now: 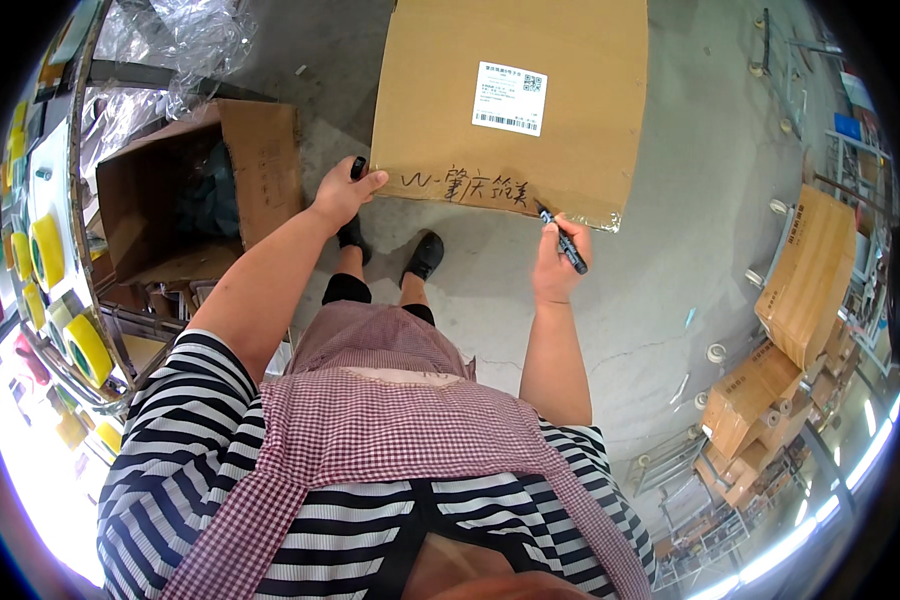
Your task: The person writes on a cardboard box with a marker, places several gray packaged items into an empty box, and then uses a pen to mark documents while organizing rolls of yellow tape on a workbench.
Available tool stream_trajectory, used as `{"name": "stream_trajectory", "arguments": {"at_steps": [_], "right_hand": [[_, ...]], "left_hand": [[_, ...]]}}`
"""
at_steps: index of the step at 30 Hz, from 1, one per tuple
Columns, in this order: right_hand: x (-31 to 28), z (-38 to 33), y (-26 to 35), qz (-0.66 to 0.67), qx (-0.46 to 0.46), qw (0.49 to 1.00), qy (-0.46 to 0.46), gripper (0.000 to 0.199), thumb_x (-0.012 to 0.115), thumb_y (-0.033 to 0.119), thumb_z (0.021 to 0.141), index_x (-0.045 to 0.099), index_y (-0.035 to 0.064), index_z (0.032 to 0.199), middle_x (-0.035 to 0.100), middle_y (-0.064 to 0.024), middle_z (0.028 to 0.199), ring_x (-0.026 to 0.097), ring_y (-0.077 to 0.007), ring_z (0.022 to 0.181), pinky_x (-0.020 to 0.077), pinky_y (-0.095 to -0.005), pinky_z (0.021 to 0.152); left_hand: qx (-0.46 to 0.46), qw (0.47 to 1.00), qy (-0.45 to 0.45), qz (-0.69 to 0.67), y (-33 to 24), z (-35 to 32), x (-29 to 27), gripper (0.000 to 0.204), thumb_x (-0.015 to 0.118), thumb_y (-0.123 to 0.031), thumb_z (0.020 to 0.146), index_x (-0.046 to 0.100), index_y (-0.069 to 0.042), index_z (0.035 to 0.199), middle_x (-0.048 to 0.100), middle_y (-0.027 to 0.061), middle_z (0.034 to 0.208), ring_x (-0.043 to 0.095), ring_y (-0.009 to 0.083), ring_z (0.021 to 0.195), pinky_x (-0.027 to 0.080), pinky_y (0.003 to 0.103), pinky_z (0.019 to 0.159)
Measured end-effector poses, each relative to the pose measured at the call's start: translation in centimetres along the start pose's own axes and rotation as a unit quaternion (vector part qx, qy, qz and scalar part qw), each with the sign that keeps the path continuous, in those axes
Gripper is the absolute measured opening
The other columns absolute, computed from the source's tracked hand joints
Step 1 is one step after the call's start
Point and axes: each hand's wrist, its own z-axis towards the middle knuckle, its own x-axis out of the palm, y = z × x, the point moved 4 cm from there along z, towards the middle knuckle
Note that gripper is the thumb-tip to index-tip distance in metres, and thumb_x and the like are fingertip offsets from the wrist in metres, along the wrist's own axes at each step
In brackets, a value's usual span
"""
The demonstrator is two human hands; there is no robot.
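Observation:
A large sealed cardboard box [510,60] stands on the concrete floor in front of me, with a white printed label [510,97] on top and black handwriting along its near edge. My right hand [558,262] grips a black marker pen [562,240], its tip touching the box's near edge at the end of the handwriting. At the box's near left corner rests my left hand [342,192], holding a small black object, probably the pen's cap [358,167], between its fingers.
An open cardboard box [260,160] with dark contents stands at the left. Further left is a curved rack with rolls of yellow tape [88,350]. Crumpled clear plastic [170,40] lies behind. Stacked cartons [810,270] on wheeled racks fill the right side.

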Motion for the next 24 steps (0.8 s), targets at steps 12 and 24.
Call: {"name": "stream_trajectory", "arguments": {"at_steps": [12, 24], "right_hand": [[-0.3, 1.0, 0.7, -0.041, -0.016, 0.999, 0.006, 0.015, 0.07, 0.008, 0.086, 0.065, 0.0008, 0.099, 0.069, -0.0104, 0.09, 0.065, -0.0168, 0.083, 0.0513, -0.0328, 0.091], [-0.2, 1.7, 1.3, -0.072, 0.003, 0.997, 0.016, 0.013, 0.07, 0.006, 0.083, 0.065, 0.0004, 0.095, 0.068, -0.0115, 0.09, 0.065, -0.0176, 0.076, 0.0533, -0.0303, 0.075]], "left_hand": [[-0.018, 1.0, 0.016, 0.019, -0.5, -0.2, 0.0, 0.043, 0.073, -0.032, 0.091, 0.056, -0.001, 0.116, 0.061, 0.005, 0.106, 0.061, 0.0142, 0.098, 0.054, 0.032, 0.087], [-0.016, 0.999, 0.017, 0.022, -0.6, -0.3, 0.0, 0.043, 0.072, -0.033, 0.091, 0.057, -0.001, 0.115, 0.061, 0.0049, 0.105, 0.061, 0.014, 0.096, 0.053, 0.031, 0.086]]}}
